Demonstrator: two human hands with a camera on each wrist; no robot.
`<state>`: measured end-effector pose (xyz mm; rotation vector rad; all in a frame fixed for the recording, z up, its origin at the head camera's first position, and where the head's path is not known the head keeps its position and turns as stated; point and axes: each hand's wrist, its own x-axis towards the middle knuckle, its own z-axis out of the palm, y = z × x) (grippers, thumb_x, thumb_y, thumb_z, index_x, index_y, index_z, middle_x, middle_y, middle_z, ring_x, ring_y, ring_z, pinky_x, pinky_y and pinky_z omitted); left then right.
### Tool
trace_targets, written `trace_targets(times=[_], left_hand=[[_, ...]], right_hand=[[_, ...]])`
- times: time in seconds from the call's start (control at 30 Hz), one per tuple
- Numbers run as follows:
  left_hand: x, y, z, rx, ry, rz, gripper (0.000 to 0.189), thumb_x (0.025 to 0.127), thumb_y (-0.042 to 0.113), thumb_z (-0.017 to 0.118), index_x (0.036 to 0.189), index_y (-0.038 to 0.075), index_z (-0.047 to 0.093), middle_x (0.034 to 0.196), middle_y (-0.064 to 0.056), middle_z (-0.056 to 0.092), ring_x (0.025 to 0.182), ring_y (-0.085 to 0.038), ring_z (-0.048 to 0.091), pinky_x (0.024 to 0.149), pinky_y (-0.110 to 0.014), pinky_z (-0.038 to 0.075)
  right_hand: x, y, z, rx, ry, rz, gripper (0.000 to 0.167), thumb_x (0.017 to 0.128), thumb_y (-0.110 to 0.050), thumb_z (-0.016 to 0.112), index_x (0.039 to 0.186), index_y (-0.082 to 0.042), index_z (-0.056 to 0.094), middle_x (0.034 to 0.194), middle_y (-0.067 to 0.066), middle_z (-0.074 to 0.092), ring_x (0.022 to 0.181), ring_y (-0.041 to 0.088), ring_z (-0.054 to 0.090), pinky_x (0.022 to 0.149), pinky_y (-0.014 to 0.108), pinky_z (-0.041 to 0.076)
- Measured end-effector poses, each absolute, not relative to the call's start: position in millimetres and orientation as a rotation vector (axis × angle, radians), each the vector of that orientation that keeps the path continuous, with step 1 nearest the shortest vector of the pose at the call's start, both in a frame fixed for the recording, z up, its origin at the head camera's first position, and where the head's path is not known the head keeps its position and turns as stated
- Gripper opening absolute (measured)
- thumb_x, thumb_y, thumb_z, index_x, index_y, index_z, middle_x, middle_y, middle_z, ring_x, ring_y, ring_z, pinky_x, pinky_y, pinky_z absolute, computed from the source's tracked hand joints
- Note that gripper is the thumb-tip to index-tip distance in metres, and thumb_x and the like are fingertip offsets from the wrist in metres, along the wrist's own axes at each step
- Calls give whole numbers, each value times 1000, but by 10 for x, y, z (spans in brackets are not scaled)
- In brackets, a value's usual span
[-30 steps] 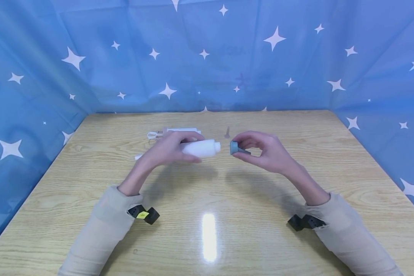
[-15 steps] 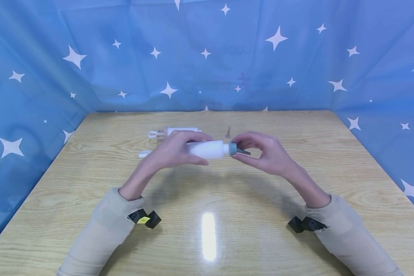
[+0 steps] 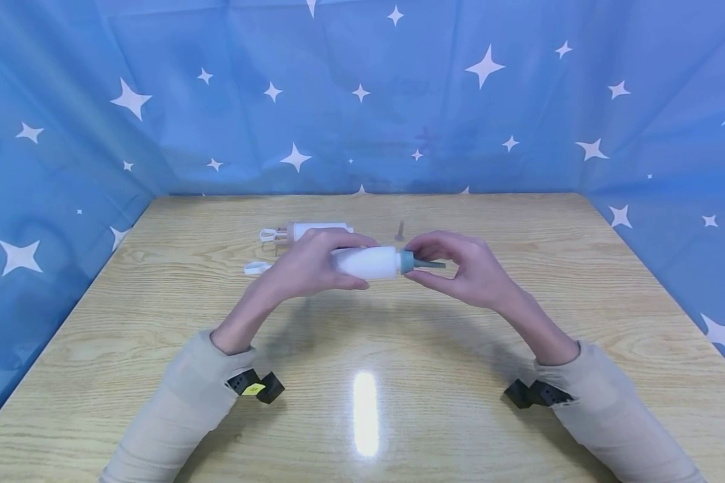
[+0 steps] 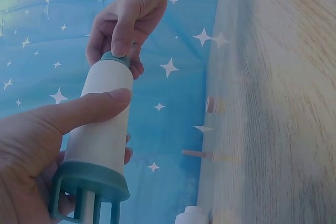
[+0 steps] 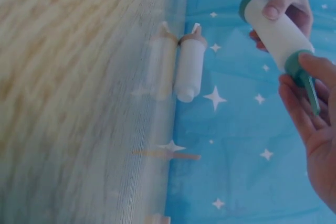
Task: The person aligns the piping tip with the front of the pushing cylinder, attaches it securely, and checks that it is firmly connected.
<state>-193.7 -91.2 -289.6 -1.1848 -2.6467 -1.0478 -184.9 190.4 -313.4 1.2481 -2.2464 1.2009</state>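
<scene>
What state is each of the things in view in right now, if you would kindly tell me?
White tube: held above the table, roughly level.
Teal nozzle cap: on the tube's end; tightness unclear.
Plunger handle: sticking out beyond the teal collar.
Left hand: gripping the white tube.
Right hand: pinching the teal nozzle cap.
Second tube: lying down, neck uncapped.
Pinkish nozzle: detached, seemingly upright.

We lose the handle-side end of the white tube (image 3: 371, 263) behind the left hand (image 3: 311, 268) in the head view. The right wrist view's edge cuts off the right hand (image 5: 321, 140).
</scene>
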Motion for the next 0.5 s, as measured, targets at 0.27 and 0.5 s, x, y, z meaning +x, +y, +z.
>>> trace_targets(times=[0.27,0.5], left_hand=[[-1914,-889,-2884,-1166,-2648,-1026,50,74,19,92,121,14,74,112,-2,73,98,-19,64,84,-40,51],[-1888,-873,-2869,-1146,-2640,-981,52,75,19,92,123,14,73,113,-4,73,101,-22,66,87,-43,51]], right_hand=[[-1844,1909,-3130,1232,-2265,1203,41,75,9,84,113,-1,69,105,4,73,90,16,72,83,25,56],[-1856,1910,-3130,1236,-2236,1181,41,74,9,84,112,-1,71,105,6,74,89,16,72,81,24,57]])
